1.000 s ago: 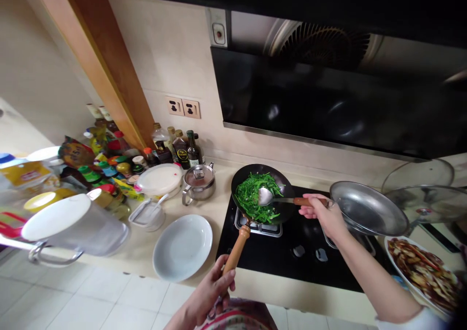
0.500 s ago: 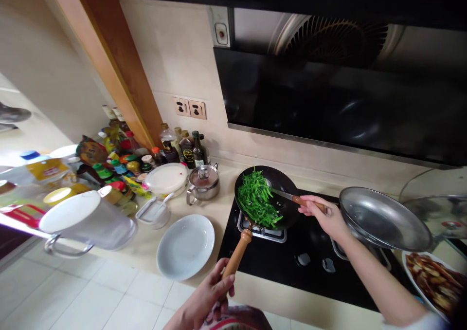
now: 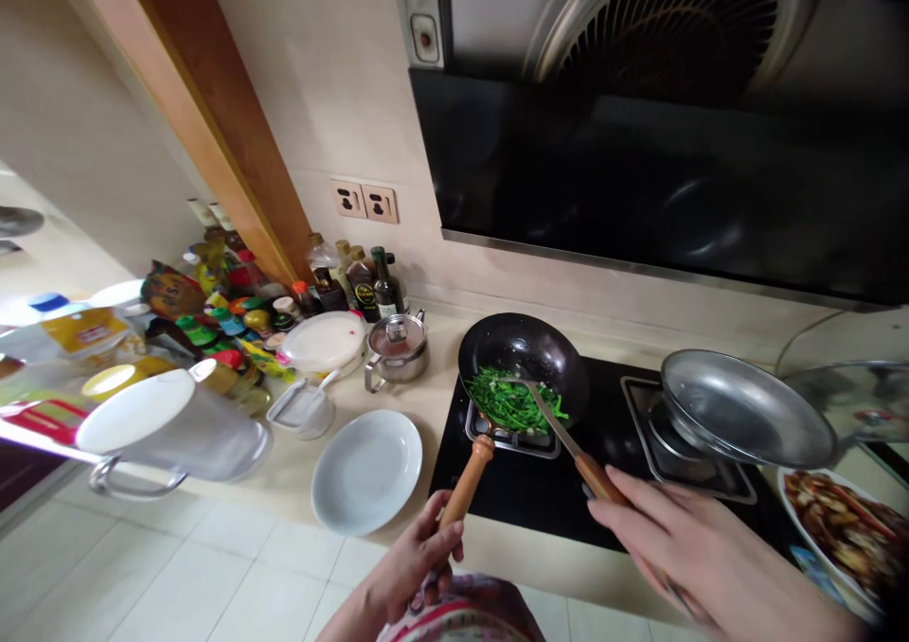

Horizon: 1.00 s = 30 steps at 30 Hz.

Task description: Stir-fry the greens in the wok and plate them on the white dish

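The left hand (image 3: 412, 566) has its fingers (image 3: 433, 538) clenched around the wooden handle (image 3: 465, 481) of a black wok (image 3: 525, 348), which sits on the gas hob (image 3: 540, 500) at centre. The right hand (image 3: 703, 557) grasps a wood-handled spatula (image 3: 558, 424), its blade touching the green vegetables (image 3: 507, 401) inside.

Blurred by motion, the right hand (image 3: 703, 557); cut off at the right edge, the heaped plate (image 3: 795, 490); too small to read, the bottle labels (image 3: 365, 294).

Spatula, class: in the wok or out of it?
In: its metal blade crosses the wok's rim, tip over the greens, held by the right hand.
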Tool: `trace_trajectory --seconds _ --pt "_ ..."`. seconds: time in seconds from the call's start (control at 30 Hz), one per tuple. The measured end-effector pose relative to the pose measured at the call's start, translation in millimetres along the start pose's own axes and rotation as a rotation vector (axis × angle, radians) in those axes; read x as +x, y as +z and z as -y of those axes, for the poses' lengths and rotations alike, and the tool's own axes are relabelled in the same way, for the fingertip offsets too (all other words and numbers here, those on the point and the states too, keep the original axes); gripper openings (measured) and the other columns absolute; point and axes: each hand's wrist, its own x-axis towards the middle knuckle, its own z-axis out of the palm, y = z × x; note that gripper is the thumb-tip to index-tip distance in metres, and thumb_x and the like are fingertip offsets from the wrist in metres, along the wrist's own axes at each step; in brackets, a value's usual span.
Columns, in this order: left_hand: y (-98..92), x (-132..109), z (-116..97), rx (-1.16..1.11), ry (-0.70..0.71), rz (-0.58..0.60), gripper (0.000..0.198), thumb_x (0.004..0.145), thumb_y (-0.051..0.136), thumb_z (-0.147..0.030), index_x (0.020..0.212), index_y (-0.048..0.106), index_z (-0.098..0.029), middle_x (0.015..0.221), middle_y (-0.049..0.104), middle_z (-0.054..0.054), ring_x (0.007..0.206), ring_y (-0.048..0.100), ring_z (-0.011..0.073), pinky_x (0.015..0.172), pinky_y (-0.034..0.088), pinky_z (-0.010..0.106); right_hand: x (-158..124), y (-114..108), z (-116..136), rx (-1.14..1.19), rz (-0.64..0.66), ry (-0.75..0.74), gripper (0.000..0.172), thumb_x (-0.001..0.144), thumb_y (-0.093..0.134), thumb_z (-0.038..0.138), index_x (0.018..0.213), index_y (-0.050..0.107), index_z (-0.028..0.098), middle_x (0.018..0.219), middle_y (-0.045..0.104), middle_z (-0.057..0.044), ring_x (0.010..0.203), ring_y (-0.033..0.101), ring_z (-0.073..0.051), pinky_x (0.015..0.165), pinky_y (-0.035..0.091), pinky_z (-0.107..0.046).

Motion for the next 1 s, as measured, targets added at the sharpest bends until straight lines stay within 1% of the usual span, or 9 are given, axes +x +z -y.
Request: trace_trajectory --seconds 0.1,0.2,0.37,0.43,0.5,0.6,0.73,0.87,1.0 --pt "-0.2 -0.9 -1.9 0.018 0.009 0.014 0.082 0.070 0.067 -0.064 0.130 0.026 -0.025 0.076 0.057 -0.005 0.043 0.052 0.0070 0.029 0.023 0.015 7.5 -3.0 16.5 0.032 0.077 -0.019 0.037 0.078 0.056 0.017 0.111 0.067 0.029 0.097 0.070 -0.005 0.066 0.064 -0.017 0.058 0.054 -0.028" --pt "1.2 -3.9 -7.1 0.035 0.033 0.041 0.077 0.071 0.067 -0.064 0.126 0.031 -0.025 0.076 0.056 -0.005 0.043 0.051 0.0061 0.030 0.025 0.014 31.9 0.5 -0.4 0.124 0.083 0.144 0.029 0.085 0.048 0.017 0.104 0.068 0.026 0.090 0.071 -0.004 0.060 0.064 -0.013 0.058 0.053 -0.025" --pt "0.1 -6.0 -10.1 0.015 0.034 0.044 0.076 0.070 0.068 -0.064 0.125 0.032 -0.025 0.074 0.055 -0.005 0.043 0.049 0.0056 0.030 0.027 0.014 46.1 -20.8 -75.7 0.444 -0.220 0.828 0.024 0.083 0.058 0.040 0.095 0.069 0.023 0.087 0.075 -0.006 0.067 0.071 -0.019 0.060 0.058 -0.027" --pt "-1.5 -5.0 -8.7 0.006 0.041 0.039 0.077 0.070 0.068 -0.063 0.125 0.032 -0.025 0.073 0.056 -0.006 0.042 0.048 0.0055 0.031 0.027 0.014 51.6 -16.6 -93.7 0.552 -0.321 1.052 0.025 0.079 0.061 0.040 0.091 0.069 0.020 0.074 0.073 -0.007 0.060 0.071 -0.021 0.052 0.057 -0.027" --pt "-2.7 -3.9 -7.7 0.002 0.045 0.038 0.077 0.070 0.069 -0.063 0.126 0.032 -0.025 0.073 0.056 -0.006 0.042 0.048 0.0055 0.031 0.027 0.015 59.8 0.9 -96.6 0.715 -0.452 1.161 0.025 0.077 0.061 0.038 0.088 0.067 0.016 0.061 0.070 -0.006 0.056 0.070 -0.022 0.047 0.056 -0.026" --pt "-2.9 -3.5 -8.9 0.003 0.039 0.028 0.079 0.068 0.069 -0.063 0.126 0.032 -0.024 0.072 0.056 -0.006 0.041 0.048 0.0057 0.031 0.027 0.015 66.2 25.8 -83.6 0.941 -0.511 1.048 0.031 0.076 0.063 0.041 0.090 0.067 0.013 0.067 0.072 -0.008 0.064 0.072 -0.024 0.056 0.059 -0.030" --pt "-2.2 -5.5 -12.8 0.018 0.015 0.009 0.081 0.067 0.069 -0.065 0.127 0.032 -0.024 0.072 0.057 -0.005 0.042 0.049 0.0063 0.031 0.024 0.015 56.0 7.0 -87.4 0.804 -0.275 0.809 0.035 0.077 0.067 0.047 0.098 0.070 0.019 0.094 0.074 -0.009 0.081 0.073 -0.024 0.077 0.060 -0.033" --pt "-2.2 -6.0 -13.2 0.015 0.027 -0.018 0.082 0.068 0.070 -0.065 0.128 0.033 -0.024 0.072 0.059 -0.003 0.042 0.049 0.0061 0.031 0.020 0.015 56.8 -15.2 -148.9 0.766 -0.244 0.800 0.033 0.073 0.072 0.045 0.095 0.071 0.019 0.096 0.075 -0.009 0.081 0.073 -0.025 0.077 0.059 -0.035" --pt "-1.7 -4.1 -11.8 -0.028 0.009 -0.040 0.088 0.065 0.073 -0.065 0.131 0.031 -0.025 0.072 0.061 -0.002 0.042 0.049 0.0069 0.030 0.019 0.016 73.2 33.7 -207.1 1.179 -0.245 0.934 0.033 0.067 0.077 0.038 0.092 0.069 0.017 0.086 0.076 -0.011 0.080 0.073 -0.027 0.074 0.060 -0.038"
